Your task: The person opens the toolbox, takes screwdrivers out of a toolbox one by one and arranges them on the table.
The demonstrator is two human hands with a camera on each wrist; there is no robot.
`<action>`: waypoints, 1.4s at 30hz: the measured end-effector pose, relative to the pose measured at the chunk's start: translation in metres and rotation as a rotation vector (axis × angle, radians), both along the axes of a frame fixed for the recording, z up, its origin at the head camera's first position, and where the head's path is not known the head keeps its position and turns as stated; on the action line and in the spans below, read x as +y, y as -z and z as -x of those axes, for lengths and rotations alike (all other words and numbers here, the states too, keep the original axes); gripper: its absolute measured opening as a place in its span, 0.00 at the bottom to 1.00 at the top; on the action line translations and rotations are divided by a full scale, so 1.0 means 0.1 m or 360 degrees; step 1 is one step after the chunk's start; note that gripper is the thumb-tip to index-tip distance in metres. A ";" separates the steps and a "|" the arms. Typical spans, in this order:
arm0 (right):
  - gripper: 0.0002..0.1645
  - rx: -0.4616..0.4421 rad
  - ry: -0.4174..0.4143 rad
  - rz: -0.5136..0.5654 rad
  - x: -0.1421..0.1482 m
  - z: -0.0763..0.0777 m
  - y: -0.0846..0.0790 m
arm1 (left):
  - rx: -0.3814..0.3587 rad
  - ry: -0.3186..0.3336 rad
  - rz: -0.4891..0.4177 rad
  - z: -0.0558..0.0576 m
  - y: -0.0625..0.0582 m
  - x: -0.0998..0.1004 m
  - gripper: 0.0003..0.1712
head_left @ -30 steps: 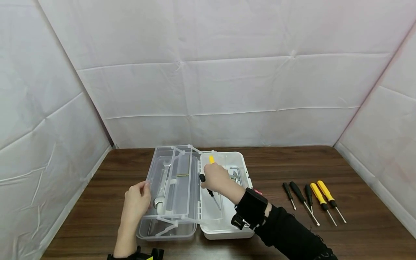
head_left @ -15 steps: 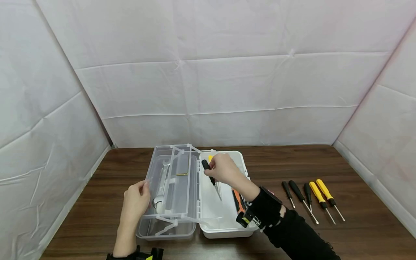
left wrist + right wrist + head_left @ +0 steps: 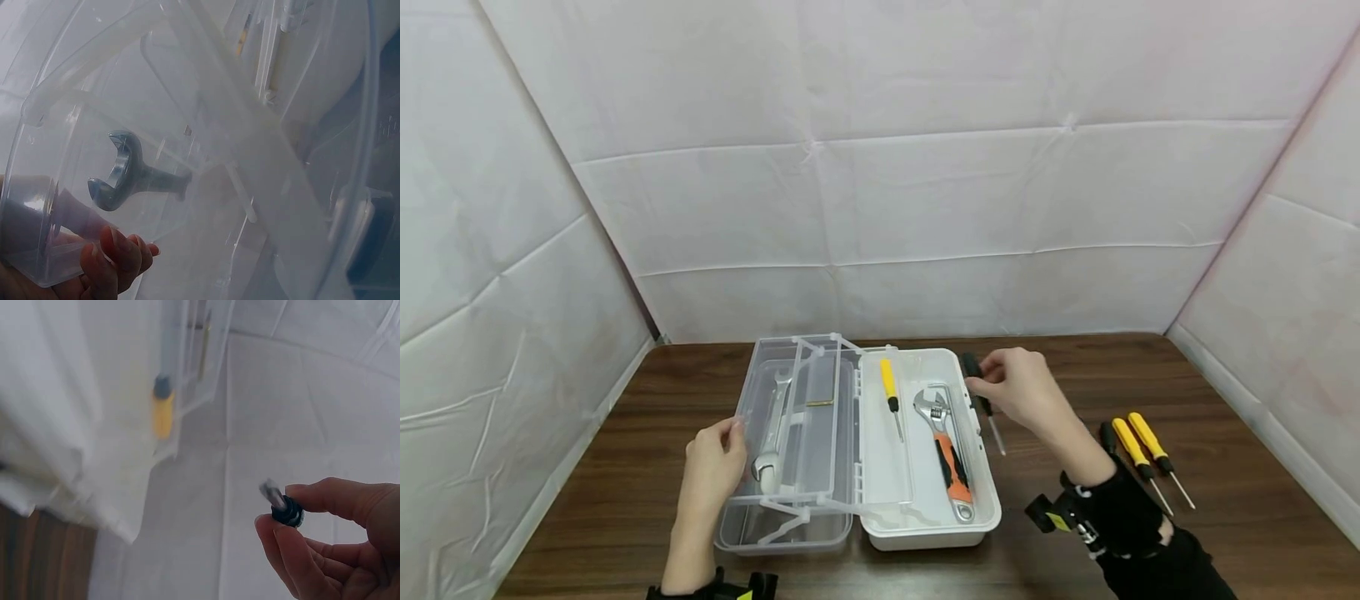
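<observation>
My left hand (image 3: 715, 461) grips the left edge of the clear plastic tray (image 3: 752, 379) of an opened toolbox; in the left wrist view its fingertips (image 3: 125, 250) curl round that edge. A silver wrench (image 3: 772, 425) shows through the clear plastic. Just right of the toolbox's white base (image 3: 880, 492), my right hand (image 3: 1018, 387) pinches a black-handled screwdriver (image 3: 973, 371) between thumb and fingers, its shaft slanting down. Inside the white base lie a yellow-handled screwdriver (image 3: 889, 379), an adjustable wrench (image 3: 951, 467) with an orange and black handle, and a hex key (image 3: 955, 425).
On the wooden table (image 3: 1060, 550) at the right lie two yellow-handled screwdrivers (image 3: 1131, 444) and a black handle (image 3: 1107, 436), with my right forearm covering part of that area. White fabric walls (image 3: 925, 192) stand behind and at both sides.
My right hand has lifted the black-handled screwdriver from over the white base and carried it right, past the base's right edge. The adjustable wrench has come into full view. My left hand has stayed put.
</observation>
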State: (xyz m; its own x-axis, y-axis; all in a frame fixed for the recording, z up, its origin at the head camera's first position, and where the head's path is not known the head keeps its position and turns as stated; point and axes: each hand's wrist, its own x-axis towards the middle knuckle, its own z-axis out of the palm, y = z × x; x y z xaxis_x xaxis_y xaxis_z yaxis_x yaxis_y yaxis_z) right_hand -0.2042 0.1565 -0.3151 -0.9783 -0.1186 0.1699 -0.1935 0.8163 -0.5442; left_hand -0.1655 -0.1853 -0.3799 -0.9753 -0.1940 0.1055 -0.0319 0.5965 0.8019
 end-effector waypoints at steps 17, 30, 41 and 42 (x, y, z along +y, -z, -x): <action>0.24 -0.0280 0.0331 -0.0279 0.66 0.09 0.84 | -0.0029 -0.0004 -0.0014 -0.01 -0.01 0.00 0.22; 0.16 -0.0377 0.0395 -0.0510 0.81 0.20 1.07 | -0.0007 -0.0002 -0.0005 0.00 0.00 0.00 0.21; 0.16 -0.0407 0.0402 -0.0523 0.84 0.23 1.12 | -0.0010 -0.0002 -0.0017 0.00 0.00 0.00 0.21; 0.16 -0.0405 0.0400 -0.0521 0.84 0.23 1.12 | -0.0006 -0.0002 -0.0014 0.00 0.00 0.00 0.21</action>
